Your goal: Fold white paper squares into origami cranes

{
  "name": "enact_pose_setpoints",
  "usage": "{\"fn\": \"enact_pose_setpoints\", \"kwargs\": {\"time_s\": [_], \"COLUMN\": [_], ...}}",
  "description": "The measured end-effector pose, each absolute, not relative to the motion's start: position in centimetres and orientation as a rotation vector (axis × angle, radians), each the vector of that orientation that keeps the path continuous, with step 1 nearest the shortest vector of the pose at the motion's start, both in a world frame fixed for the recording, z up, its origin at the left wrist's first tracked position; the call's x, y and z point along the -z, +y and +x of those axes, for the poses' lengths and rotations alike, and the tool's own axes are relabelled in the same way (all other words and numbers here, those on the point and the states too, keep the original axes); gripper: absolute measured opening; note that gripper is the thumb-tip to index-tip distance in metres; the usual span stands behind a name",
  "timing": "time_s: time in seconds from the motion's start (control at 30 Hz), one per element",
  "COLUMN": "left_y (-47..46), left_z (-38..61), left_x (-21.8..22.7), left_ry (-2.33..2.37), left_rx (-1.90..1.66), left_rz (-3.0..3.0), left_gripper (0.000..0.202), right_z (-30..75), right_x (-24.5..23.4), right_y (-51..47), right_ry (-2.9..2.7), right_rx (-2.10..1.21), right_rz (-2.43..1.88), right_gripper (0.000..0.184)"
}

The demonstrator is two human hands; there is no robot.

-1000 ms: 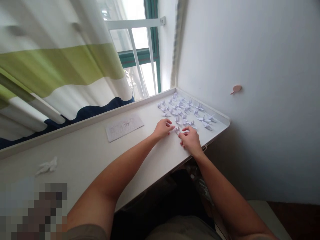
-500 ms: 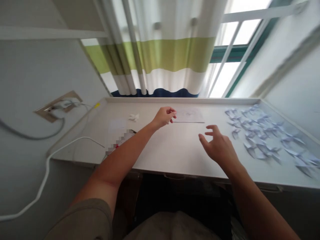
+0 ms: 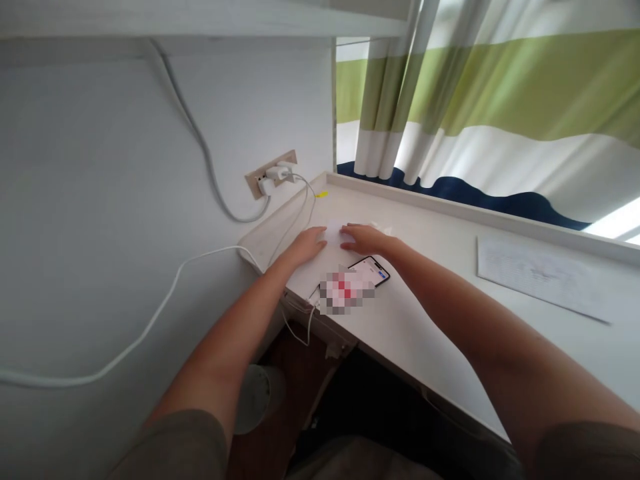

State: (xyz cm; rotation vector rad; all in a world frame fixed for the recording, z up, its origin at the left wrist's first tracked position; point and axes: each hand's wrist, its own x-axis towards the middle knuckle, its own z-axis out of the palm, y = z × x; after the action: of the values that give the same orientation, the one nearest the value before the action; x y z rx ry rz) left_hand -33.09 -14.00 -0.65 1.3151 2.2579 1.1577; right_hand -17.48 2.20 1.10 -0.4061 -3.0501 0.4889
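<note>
A small white sheet or stack of paper (image 3: 334,233) lies on the desk near its left corner, pale against the white top. My left hand (image 3: 307,245) is at its left side, thumb and fingers apart. From the right, my right hand (image 3: 364,239) reaches the same paper, its fingers also spread. Whether the fingertips press on the paper's edges I cannot tell. Just in front of my right hand lies a phone (image 3: 376,268), its screen lit and partly pixelated. Partly hidden behind that hand is a small white crumpled or folded piece (image 3: 381,229).
A larger sheet with faint print (image 3: 540,277) rests on the desk (image 3: 425,320) to the right. White plugs (image 3: 277,175) sit in the wall socket, with cables (image 3: 170,300) running along the left. A raised rim (image 3: 450,205) edges the desk below the curtain (image 3: 500,120). A bin (image 3: 255,397) stands beneath.
My view has swung left, taking the folded paper pieces on the right out of sight. Both hands have moved left, from around the printed sheet to the small white paper by the phone.
</note>
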Motion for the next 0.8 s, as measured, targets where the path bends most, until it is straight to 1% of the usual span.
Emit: {"fn": "enact_pose_setpoints", "kwargs": {"time_s": [0.17,0.3,0.4,0.5,0.67,0.8], "left_y": [-14.2,-14.1,-14.1,-14.2,-14.0,-13.5], "left_z": [-34.2,-34.4,-34.0,-33.5,-32.8,-32.0], "left_x": [2.2,2.1,2.0,2.2,2.1,0.0], "left_ry": [2.259,2.289,2.303,2.239,2.261,2.347], "left_rx": [-0.921,-0.751,-0.735,-0.746,-0.68,-0.692], "left_rz": [1.614,1.784,1.86,1.983,2.036,2.131], "left_gripper": [0.035,0.029,0.02,0.016,0.016,0.02], "right_z": [-18.5,-18.0,-17.6,-17.2,-16.7,-15.8], "right_x": [-0.4,-0.5,-0.5,-0.6,-1.4,-3.5], "right_y": [2.4,2.0,1.2,0.5,0.1,-0.2], "right_ry": [-3.015,-2.993,-2.985,-2.991,-2.971,-2.865], "right_rx": [-0.414,-0.45,-0.425,-0.377,-0.394,-0.309], "right_rz": [-0.41,-0.413,-0.528,-0.566,-0.552,-0.455], "right_gripper": [0.037,0.029,0.032,0.031,0.029,0.032]}}
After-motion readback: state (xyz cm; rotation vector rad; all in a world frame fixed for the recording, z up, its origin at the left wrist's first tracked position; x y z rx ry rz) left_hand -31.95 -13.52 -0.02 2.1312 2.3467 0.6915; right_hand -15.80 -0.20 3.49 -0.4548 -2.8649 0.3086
